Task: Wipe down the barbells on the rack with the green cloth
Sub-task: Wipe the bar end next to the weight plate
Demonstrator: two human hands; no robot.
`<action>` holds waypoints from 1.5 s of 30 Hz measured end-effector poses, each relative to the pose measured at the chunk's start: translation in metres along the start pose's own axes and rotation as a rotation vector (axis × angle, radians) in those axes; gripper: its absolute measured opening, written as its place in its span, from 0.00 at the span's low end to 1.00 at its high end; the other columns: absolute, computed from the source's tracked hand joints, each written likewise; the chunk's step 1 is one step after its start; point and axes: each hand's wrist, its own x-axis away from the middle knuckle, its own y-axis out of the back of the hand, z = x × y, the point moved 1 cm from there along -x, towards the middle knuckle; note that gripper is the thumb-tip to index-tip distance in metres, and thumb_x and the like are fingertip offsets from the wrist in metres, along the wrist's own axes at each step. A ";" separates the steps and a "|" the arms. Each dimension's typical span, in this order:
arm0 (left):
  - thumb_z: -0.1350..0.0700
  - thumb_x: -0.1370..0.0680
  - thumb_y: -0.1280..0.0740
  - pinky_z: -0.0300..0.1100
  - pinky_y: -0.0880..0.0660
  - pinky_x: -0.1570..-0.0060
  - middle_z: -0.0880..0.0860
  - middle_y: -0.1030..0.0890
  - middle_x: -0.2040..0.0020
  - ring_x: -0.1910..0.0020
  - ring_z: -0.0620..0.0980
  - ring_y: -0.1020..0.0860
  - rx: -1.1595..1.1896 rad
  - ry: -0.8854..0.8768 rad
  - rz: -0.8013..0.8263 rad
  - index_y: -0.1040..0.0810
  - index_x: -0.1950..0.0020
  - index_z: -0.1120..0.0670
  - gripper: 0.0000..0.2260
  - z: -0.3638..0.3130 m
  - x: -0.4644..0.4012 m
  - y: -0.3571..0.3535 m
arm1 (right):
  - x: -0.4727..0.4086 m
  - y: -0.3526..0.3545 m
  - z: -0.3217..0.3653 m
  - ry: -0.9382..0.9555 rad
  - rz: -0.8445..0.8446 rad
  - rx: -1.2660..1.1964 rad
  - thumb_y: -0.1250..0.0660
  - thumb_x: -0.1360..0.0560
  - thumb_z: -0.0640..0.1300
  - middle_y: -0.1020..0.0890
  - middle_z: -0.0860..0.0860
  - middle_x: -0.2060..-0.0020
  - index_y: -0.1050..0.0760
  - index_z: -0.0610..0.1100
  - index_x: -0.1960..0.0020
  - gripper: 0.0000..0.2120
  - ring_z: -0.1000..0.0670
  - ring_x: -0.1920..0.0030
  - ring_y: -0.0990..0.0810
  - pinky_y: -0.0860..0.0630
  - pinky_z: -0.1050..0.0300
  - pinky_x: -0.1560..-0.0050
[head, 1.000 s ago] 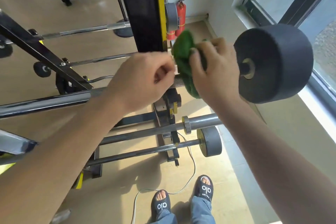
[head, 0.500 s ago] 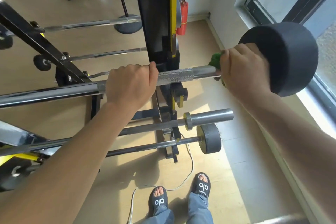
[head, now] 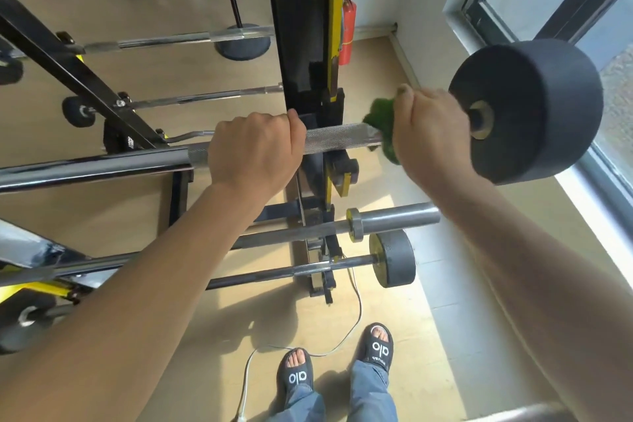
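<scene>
Now our left hand (head: 255,152) clamps the barbell (head: 339,139) steady; our right hand (head: 430,134), beside the weight plate (head: 534,110), squeezes the green cloth (head: 382,122) round it; slide evenly.

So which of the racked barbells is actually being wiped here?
The top barbell, the one with the large black weight. The left hand grips it and the right hand holds the green cloth around it; the lower bars go untouched.

My forearms (head: 191,271) are bare, without sleeves; I wear blue jeans (head: 371,390) and black slide sandals (head: 297,374) printed with white lettering.
</scene>
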 end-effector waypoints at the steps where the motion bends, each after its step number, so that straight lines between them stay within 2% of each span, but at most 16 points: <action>1: 0.48 0.15 0.48 0.40 0.34 0.69 0.53 0.29 0.74 0.76 0.52 0.29 0.009 0.003 -0.005 0.21 0.66 0.59 0.27 -0.001 0.000 0.000 | 0.003 -0.009 0.020 0.020 0.008 -0.051 0.50 0.18 0.42 0.29 0.47 0.69 0.31 0.42 0.64 0.18 0.41 0.66 0.29 0.30 0.48 0.62; 3: 0.49 0.15 0.49 0.41 0.30 0.69 0.54 0.28 0.74 0.76 0.53 0.27 0.032 -0.018 0.005 0.21 0.66 0.59 0.27 0.001 0.000 0.000 | 0.005 -0.016 0.035 0.076 0.028 -0.112 0.50 0.17 0.43 0.30 0.50 0.69 0.34 0.44 0.64 0.17 0.46 0.66 0.31 0.33 0.52 0.62; 6: 0.49 0.15 0.48 0.39 0.38 0.70 0.53 0.30 0.74 0.77 0.52 0.31 0.004 -0.047 -0.007 0.22 0.67 0.59 0.27 0.004 -0.001 0.001 | -0.001 -0.003 -0.015 0.169 0.133 0.154 0.44 0.19 0.46 0.30 0.49 0.66 0.34 0.46 0.61 0.12 0.46 0.66 0.33 0.36 0.52 0.64; 9: 0.48 0.16 0.48 0.36 0.49 0.71 0.52 0.33 0.74 0.77 0.49 0.35 -0.021 -0.015 -0.049 0.22 0.67 0.58 0.27 0.001 0.000 0.000 | -0.006 0.013 -0.041 -0.037 -0.026 0.122 0.47 0.20 0.44 0.26 0.43 0.68 0.33 0.45 0.64 0.15 0.44 0.67 0.33 0.39 0.52 0.63; 13: 0.50 0.16 0.48 0.38 0.42 0.69 0.53 0.32 0.75 0.77 0.51 0.34 -0.008 -0.002 -0.057 0.24 0.69 0.58 0.26 0.001 0.000 -0.002 | 0.004 -0.019 0.028 0.106 0.101 0.060 0.48 0.19 0.42 0.27 0.46 0.67 0.29 0.41 0.61 0.16 0.44 0.66 0.31 0.33 0.50 0.63; 16: 0.50 0.16 0.48 0.40 0.41 0.69 0.53 0.32 0.75 0.77 0.52 0.33 -0.007 -0.049 -0.032 0.26 0.69 0.58 0.26 0.002 0.000 -0.002 | 0.002 0.001 0.001 0.231 0.158 0.055 0.44 0.18 0.42 0.24 0.45 0.62 0.26 0.41 0.58 0.13 0.41 0.61 0.26 0.30 0.50 0.59; 20: 0.48 0.16 0.49 0.39 0.41 0.69 0.52 0.32 0.74 0.77 0.51 0.33 -0.034 -0.006 -0.061 0.23 0.67 0.58 0.26 0.001 0.000 -0.003 | -0.007 0.017 -0.036 -0.006 0.091 0.101 0.53 0.19 0.49 0.28 0.45 0.65 0.33 0.45 0.63 0.18 0.43 0.64 0.30 0.34 0.51 0.59; 22: 0.48 0.16 0.48 0.38 0.40 0.69 0.52 0.31 0.74 0.77 0.50 0.33 -0.034 0.014 -0.078 0.23 0.67 0.57 0.26 0.000 0.001 -0.006 | 0.001 0.002 0.003 0.086 0.106 0.131 0.49 0.21 0.46 0.28 0.46 0.67 0.28 0.42 0.62 0.16 0.43 0.66 0.31 0.28 0.49 0.61; 24: 0.49 0.16 0.48 0.38 0.38 0.69 0.52 0.30 0.74 0.77 0.51 0.31 -0.008 -0.005 -0.067 0.23 0.68 0.58 0.26 0.002 0.001 -0.007 | 0.009 -0.007 0.028 0.167 0.132 -0.004 0.47 0.20 0.42 0.24 0.45 0.65 0.26 0.40 0.60 0.15 0.42 0.65 0.28 0.27 0.47 0.59; 27: 0.49 0.16 0.49 0.39 0.38 0.69 0.52 0.30 0.74 0.77 0.52 0.31 -0.016 -0.033 -0.050 0.24 0.68 0.58 0.26 0.004 0.001 -0.006 | 0.002 0.008 -0.004 0.217 0.226 0.072 0.46 0.17 0.43 0.23 0.43 0.58 0.24 0.40 0.53 0.14 0.42 0.58 0.27 0.30 0.50 0.57; 29: 0.49 0.16 0.49 0.38 0.41 0.69 0.52 0.32 0.74 0.77 0.50 0.33 -0.027 -0.023 -0.070 0.25 0.68 0.56 0.26 0.003 0.000 -0.006 | -0.004 0.018 -0.040 0.078 0.228 0.122 0.46 0.17 0.43 0.23 0.42 0.56 0.24 0.41 0.54 0.13 0.42 0.56 0.28 0.29 0.49 0.54; 32: 0.49 0.16 0.48 0.38 0.41 0.70 0.52 0.32 0.75 0.78 0.51 0.34 -0.025 -0.004 -0.094 0.24 0.69 0.57 0.26 0.002 0.001 -0.007 | 0.003 0.018 -0.038 -0.045 0.177 -0.080 0.50 0.16 0.45 0.22 0.44 0.53 0.25 0.44 0.57 0.18 0.44 0.52 0.29 0.35 0.54 0.51; 35: 0.50 0.16 0.47 0.39 0.40 0.69 0.52 0.32 0.75 0.78 0.51 0.34 -0.024 -0.002 -0.102 0.27 0.70 0.56 0.25 0.000 0.001 -0.007 | 0.019 0.009 -0.006 0.103 0.240 -0.290 0.48 0.16 0.45 0.23 0.51 0.45 0.20 0.42 0.47 0.18 0.52 0.42 0.30 0.36 0.62 0.45; 38: 0.50 0.16 0.47 0.38 0.42 0.69 0.52 0.33 0.76 0.78 0.51 0.35 -0.035 0.012 -0.103 0.30 0.71 0.55 0.24 -0.002 0.001 -0.006 | 0.021 0.007 0.006 0.171 0.236 -0.369 0.48 0.16 0.46 0.26 0.58 0.44 0.19 0.42 0.44 0.19 0.57 0.40 0.34 0.40 0.72 0.43; 41: 0.50 0.16 0.47 0.36 0.48 0.70 0.51 0.34 0.76 0.78 0.49 0.37 -0.044 0.021 -0.121 0.32 0.70 0.54 0.23 -0.002 0.001 -0.005 | 0.022 0.009 0.006 0.136 0.264 -0.443 0.48 0.16 0.46 0.26 0.58 0.43 0.18 0.42 0.44 0.19 0.57 0.39 0.34 0.40 0.75 0.43; 45: 0.51 0.16 0.46 0.37 0.49 0.69 0.51 0.35 0.75 0.77 0.48 0.40 -0.043 0.018 -0.119 0.33 0.70 0.53 0.22 -0.003 0.002 -0.005 | 0.023 0.009 0.011 0.088 0.285 -0.569 0.48 0.16 0.44 0.25 0.59 0.43 0.18 0.42 0.44 0.19 0.58 0.39 0.34 0.40 0.75 0.42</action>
